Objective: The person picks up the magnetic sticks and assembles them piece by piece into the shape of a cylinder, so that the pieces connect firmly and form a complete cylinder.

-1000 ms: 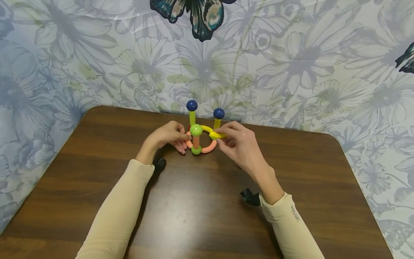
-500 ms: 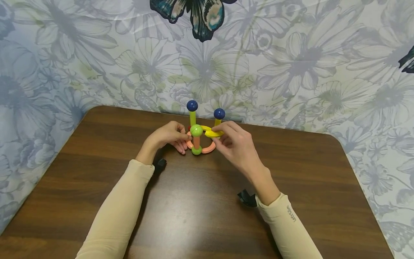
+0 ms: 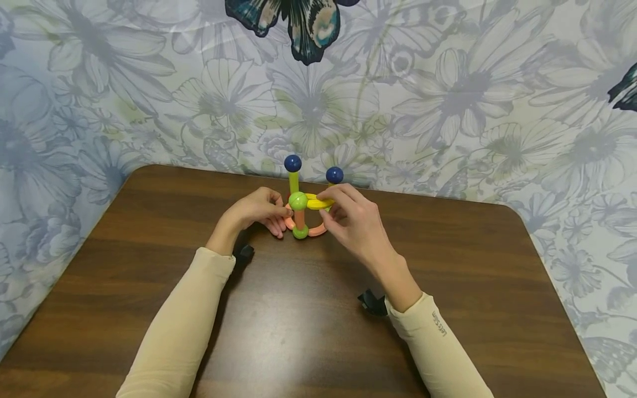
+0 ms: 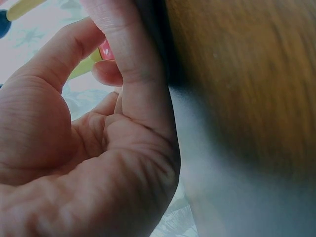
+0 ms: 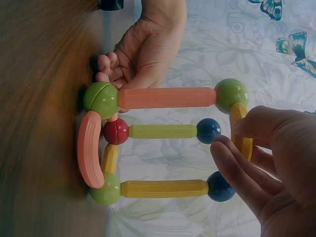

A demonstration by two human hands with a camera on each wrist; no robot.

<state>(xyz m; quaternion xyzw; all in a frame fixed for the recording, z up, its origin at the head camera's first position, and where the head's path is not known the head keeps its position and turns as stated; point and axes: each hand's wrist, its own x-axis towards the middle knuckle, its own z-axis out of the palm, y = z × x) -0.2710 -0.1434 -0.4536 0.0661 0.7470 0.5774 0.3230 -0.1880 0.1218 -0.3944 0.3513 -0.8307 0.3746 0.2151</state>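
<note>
A magnetic ball-and-stick frame stands on the table, its ring base made of curved sticks, including a pink curved stick (image 5: 89, 150). My right hand (image 3: 354, 224) pinches a yellow curved stick (image 3: 318, 204) at the frame's top; one end meets the upper green ball (image 3: 298, 200). That ball caps a pink upright stick (image 5: 168, 98). In the right wrist view, the yellow stick's other end lies close to a blue ball (image 5: 220, 186), partly behind fingers. My left hand (image 3: 256, 211) grips the frame low on its left side; its exact contact is partly hidden.
Another blue ball (image 3: 292, 163) tops a lime-green upright at the back left. A red ball (image 5: 116, 131) sits at that upright's foot. The dark wooden table (image 3: 298, 331) meets a floral wall covering (image 3: 423, 110) behind the frame.
My right hand has moved left, bringing the yellow curved stick from the frame's right side to the upper green ball. My left hand has stayed in place at the base.
</note>
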